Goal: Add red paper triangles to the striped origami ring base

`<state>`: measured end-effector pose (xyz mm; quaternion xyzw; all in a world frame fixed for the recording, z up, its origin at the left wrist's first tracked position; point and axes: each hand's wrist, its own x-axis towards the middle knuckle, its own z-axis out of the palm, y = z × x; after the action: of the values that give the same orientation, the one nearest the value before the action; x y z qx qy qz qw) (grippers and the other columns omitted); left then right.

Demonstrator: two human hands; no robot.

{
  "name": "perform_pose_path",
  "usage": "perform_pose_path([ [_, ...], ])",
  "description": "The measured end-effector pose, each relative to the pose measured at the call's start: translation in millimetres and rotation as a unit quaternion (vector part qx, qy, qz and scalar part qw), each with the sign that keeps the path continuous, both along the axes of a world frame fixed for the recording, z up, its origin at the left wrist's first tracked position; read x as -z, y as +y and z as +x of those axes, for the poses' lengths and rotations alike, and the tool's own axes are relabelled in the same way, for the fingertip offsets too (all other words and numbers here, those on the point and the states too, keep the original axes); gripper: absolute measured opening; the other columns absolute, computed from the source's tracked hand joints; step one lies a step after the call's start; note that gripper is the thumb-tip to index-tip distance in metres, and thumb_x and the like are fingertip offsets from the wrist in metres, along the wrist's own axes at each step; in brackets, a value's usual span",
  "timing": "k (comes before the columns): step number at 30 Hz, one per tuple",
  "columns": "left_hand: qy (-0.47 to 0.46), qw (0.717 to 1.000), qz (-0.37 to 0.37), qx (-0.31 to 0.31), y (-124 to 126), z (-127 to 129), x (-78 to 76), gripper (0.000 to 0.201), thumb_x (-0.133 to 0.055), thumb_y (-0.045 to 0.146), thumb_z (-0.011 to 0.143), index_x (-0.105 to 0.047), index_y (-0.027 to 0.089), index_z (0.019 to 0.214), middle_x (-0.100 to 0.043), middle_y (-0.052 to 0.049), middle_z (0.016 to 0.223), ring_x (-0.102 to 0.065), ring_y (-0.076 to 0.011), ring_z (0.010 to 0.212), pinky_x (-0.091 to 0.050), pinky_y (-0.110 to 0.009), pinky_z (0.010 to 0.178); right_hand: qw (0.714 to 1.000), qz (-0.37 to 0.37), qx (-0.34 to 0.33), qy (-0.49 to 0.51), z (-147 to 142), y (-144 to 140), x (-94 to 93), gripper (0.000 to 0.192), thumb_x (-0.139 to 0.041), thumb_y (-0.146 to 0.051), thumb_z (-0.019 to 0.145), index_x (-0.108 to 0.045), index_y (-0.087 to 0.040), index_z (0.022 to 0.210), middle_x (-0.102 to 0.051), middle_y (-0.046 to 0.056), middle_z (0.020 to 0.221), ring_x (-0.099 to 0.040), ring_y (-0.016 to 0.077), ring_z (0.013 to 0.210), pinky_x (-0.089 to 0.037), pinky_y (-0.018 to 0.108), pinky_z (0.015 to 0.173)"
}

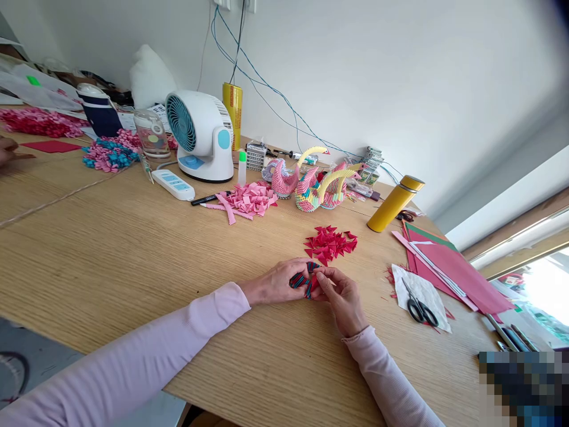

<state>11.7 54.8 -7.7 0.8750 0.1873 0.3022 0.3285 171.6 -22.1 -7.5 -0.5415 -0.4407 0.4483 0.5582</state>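
Observation:
My left hand [279, 282] is wrapped round a small ring of folded paper pieces [299, 280], striped dark teal and red. Part of the ring is hidden behind the fingers. At its right side my right hand [344, 296] pinches a red folded paper triangle [315, 281] against it. Just beyond both hands lies a loose pile of red paper triangles [329, 243]. Farther back is a heap of pink folded pieces [251, 198], with a black marker [208, 198] beside it. Several folded-paper swans [284, 178] stand to the right of that heap.
Black-handled scissors [420, 308] lie on a white cloth [433, 302] at right, near red paper sheets [466, 267]. A yellow thermos [395, 203] stands behind. A white fan [202, 136], power strip [173, 184] and glue stick [242, 168] are farther back. Another person's hand [8, 151] shows far left.

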Motion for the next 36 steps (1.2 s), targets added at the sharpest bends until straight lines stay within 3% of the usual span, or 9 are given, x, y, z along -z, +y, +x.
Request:
perform_pose_path([
  [10, -0.012, 1.0, 0.006, -0.002, 2.5, 1.7, 6.8, 0.012, -0.058, 0.011, 0.072, -0.052, 0.018, 0.08, -0.062, -0.005, 0.097, -0.057, -0.0209, 0.104, -0.043, -0.031, 0.093, 1.0, 0.024, 0.001, 0.0, -2.9, -0.1, 0.7, 0.031, -0.071, -0.043, 0.073, -0.068, -0.018, 0.09, -0.066, -0.001, 0.062, -0.06, 0.0093, 0.051, -0.05, 0.021, 0.052],
  [28, -0.01, 1.0, -0.004, 0.003, 1.6, 0.9, 4.3, 0.012, -0.057, 0.009, 0.07, -0.052, 0.017, 0.078, -0.061, -0.005, 0.094, -0.057, -0.0199, 0.101, -0.043, -0.03, 0.092, 0.999, 0.037, -0.008, -0.026, -4.2, 1.5, 1.9, 0.034, -0.07, -0.045, 0.074, -0.064, -0.016, 0.09, -0.063, -0.002, 0.057, -0.057, 0.0097, 0.047, -0.05, 0.022, 0.049],
  [36, -0.002, 1.0, -0.002, 0.0, 0.7, 0.7, 4.1, 0.015, -0.056, 0.011, 0.072, -0.052, 0.017, 0.086, -0.061, -0.005, 0.101, -0.058, -0.0171, 0.09, -0.045, -0.027, 0.082, 0.999, 0.039, -0.01, -0.033, -3.5, 1.9, 3.2, 0.035, -0.069, -0.045, 0.075, -0.064, -0.015, 0.091, -0.063, -0.002, 0.058, -0.056, 0.0087, 0.047, -0.049, 0.02, 0.049],
])
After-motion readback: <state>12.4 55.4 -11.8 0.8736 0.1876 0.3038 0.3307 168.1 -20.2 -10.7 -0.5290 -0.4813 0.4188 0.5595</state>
